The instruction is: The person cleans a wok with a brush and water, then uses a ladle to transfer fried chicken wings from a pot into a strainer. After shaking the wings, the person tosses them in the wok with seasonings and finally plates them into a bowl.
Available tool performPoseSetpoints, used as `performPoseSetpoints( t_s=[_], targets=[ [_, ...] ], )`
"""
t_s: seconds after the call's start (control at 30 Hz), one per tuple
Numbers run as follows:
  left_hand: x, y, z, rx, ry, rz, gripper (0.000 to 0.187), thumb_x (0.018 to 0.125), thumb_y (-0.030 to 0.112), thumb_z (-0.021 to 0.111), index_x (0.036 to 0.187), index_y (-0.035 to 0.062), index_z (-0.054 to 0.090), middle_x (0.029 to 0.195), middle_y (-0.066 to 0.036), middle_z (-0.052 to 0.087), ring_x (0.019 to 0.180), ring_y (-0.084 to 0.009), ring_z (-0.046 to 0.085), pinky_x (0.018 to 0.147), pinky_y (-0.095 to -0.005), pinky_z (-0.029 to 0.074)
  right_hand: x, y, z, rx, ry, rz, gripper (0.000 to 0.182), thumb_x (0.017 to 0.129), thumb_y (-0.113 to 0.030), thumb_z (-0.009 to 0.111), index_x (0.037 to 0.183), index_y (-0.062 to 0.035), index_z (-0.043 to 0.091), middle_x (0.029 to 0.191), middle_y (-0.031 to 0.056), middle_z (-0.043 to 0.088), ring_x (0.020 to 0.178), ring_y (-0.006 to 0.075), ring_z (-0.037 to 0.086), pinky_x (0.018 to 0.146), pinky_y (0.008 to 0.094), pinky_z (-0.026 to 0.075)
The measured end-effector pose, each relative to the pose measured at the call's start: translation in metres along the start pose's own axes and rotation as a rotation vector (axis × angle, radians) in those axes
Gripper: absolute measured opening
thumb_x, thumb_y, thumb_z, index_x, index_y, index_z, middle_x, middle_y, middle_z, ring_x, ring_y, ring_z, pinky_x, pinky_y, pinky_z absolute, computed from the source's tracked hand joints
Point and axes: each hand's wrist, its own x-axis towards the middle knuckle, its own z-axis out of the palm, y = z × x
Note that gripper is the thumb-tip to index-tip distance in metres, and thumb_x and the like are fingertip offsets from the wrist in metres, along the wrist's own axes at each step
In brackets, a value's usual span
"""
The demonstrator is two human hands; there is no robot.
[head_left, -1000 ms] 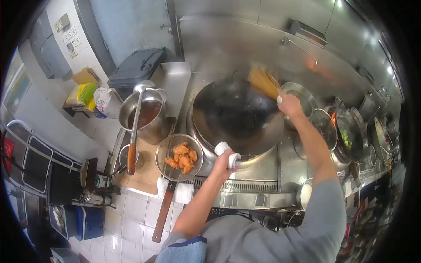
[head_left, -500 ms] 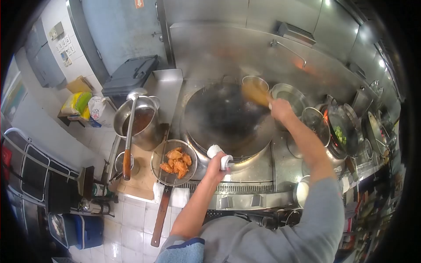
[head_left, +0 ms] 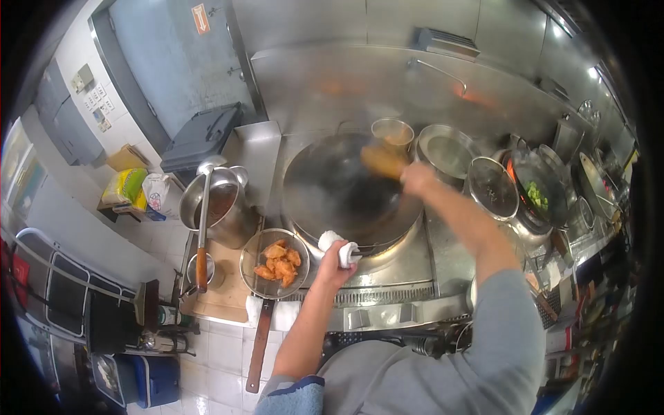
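A large dark wok (head_left: 318, 183) sits on the round burner in the middle, with steam over it. At its near rim, my left hand (head_left: 335, 268) is closed round a folded white cloth (head_left: 333, 242); the wok's edge beneath the cloth is hidden. My right hand (head_left: 418, 179) grips a yellowish-brown brush (head_left: 382, 162), blurred by motion, over the far right part of the wok. To the left of my left hand, a wire strainer (head_left: 243, 263) holds several fried brown pieces (head_left: 279, 264), and its long wooden handle (head_left: 259, 346) points toward me.
A tall steel pot (head_left: 235, 220) of brown liquid stands left, a ladle (head_left: 203, 235) resting across it. Behind and right of the wok are small pots (head_left: 393, 131), a strainer (head_left: 494, 188), and a pan with green vegetables (head_left: 537, 196) near flame. A grey bin (head_left: 202, 138) stands behind.
My right hand and the brush have moved left and slightly nearer over the wok. My left hand stays on the cloth at the rim. The whole view has shifted a little.
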Motion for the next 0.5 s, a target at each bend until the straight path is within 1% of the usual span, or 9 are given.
performPoseSetpoints(
  t_s=[0.03, 0.07, 0.1, 0.17, 0.23, 0.3, 0.37, 0.43, 0.5],
  targets=[
    [0.004, 0.0, -0.002, -0.002, -0.017, -0.006, 0.013, 0.084, 0.022, 0.063, 0.093, 0.0167, 0.055, 0.085, 0.0, 0.06, 0.075, -0.015, 0.055, 0.052, -0.0295, 0.04, 0.0, -0.021, 0.03, -0.127, 0.098, -0.135, 0.042, 0.071, -0.026, 0.071, 0.111, -0.0141, 0.067, 0.108, 0.0145, 0.069, 0.103, 0.0303, 0.065, 0.088, 0.0423, 0.052],
    [0.012, -0.003, -0.01, 0.019, -0.026, 0.025, 0.015, 0.087, 0.026, 0.062, 0.097, 0.0172, 0.056, 0.087, 0.0, 0.061, 0.075, -0.0153, 0.056, 0.052, -0.0292, 0.04, -0.008, -0.04, 0.046, 0.019, -0.048, -0.247, 0.047, 0.072, -0.028, 0.07, 0.116, -0.0158, 0.065, 0.11, 0.0139, 0.068, 0.104, 0.0319, 0.064, 0.089, 0.0436, 0.052],
    [0.002, 0.001, -0.005, 0.039, -0.009, 0.05, 0.016, 0.088, 0.028, 0.062, 0.099, 0.0174, 0.056, 0.087, 0.0, 0.06, 0.075, -0.0154, 0.056, 0.052, -0.0292, 0.04, -0.032, -0.049, 0.044, 0.097, -0.053, -0.427, 0.052, 0.073, -0.029, 0.07, 0.123, -0.0187, 0.061, 0.115, 0.0132, 0.067, 0.106, 0.0327, 0.063, 0.09, 0.043, 0.051],
    [-0.017, -0.001, 0.008, 0.048, 0.02, 0.097, 0.019, 0.091, 0.032, 0.06, 0.103, 0.0176, 0.056, 0.087, 0.0, 0.06, 0.076, -0.0156, 0.058, 0.052, -0.0291, 0.04, -0.03, -0.015, 0.046, 0.35, -0.196, -0.727, 0.085, 0.072, -0.028, 0.074, 0.148, -0.0234, 0.036, 0.132, 0.0175, 0.055, 0.12, 0.0343, 0.053, 0.101, 0.0443, 0.044],
    [-0.028, -0.009, -0.01, 0.124, -0.058, 0.223, 0.025, 0.093, 0.037, 0.058, 0.109, 0.0184, 0.055, 0.092, 0.0, 0.062, 0.079, -0.0167, 0.06, 0.052, -0.0293, 0.04, -0.034, 0.026, 0.013, 0.154, -0.33, -0.464, 0.084, 0.072, -0.027, 0.073, 0.148, -0.0265, 0.037, 0.132, 0.0173, 0.056, 0.114, 0.0368, 0.057, 0.097, 0.044, 0.046],
    [-0.05, -0.017, -0.026, 0.223, -0.078, 0.328, 0.027, 0.092, 0.037, 0.06, 0.111, 0.0186, 0.055, 0.095, -0.001, 0.063, 0.08, -0.0169, 0.061, 0.053, -0.0301, 0.041, -0.025, 0.057, 0.002, -0.052, 0.022, -0.066, 0.07, 0.074, -0.025, 0.072, 0.14, -0.024, 0.048, 0.115, 0.0166, 0.066, 0.103, 0.0356, 0.063, 0.088, 0.0395, 0.052],
    [-0.087, -0.02, -0.038, 0.275, 0.006, 0.279, 0.03, 0.091, 0.037, 0.061, 0.113, 0.0174, 0.054, 0.096, -0.001, 0.064, 0.082, -0.017, 0.061, 0.055, -0.0311, 0.043, -0.024, 0.069, 0.004, 0.185, 0.417, 0.13, 0.077, 0.074, -0.024, 0.072, 0.145, -0.0235, 0.042, 0.117, 0.0194, 0.064, 0.103, 0.0368, 0.063, 0.088, 0.0402, 0.051],
    [-0.133, -0.018, -0.05, 0.265, 0.093, 0.125, 0.036, 0.09, 0.036, 0.061, 0.118, 0.0151, 0.054, 0.098, -0.003, 0.064, 0.085, -0.0173, 0.063, 0.058, -0.0319, 0.046, -0.059, 0.076, 0.023, 0.59, 0.548, 0.129, 0.076, 0.074, -0.019, 0.072, 0.145, -0.022, 0.042, 0.115, 0.0205, 0.065, 0.101, 0.033, 0.065, 0.088, 0.0385, 0.051],
    [-0.158, -0.022, -0.09, 0.274, 0.173, 0.099, 0.043, 0.09, 0.033, 0.061, 0.126, 0.011, 0.051, 0.101, -0.006, 0.064, 0.089, -0.0187, 0.063, 0.06, -0.0325, 0.049, -0.113, 0.074, 0.073, 0.933, 0.64, 0.096, 0.077, 0.076, -0.013, 0.071, 0.146, -0.0195, 0.04, 0.116, 0.0188, 0.065, 0.101, 0.027, 0.065, 0.089, 0.0355, 0.05]
  ],
)
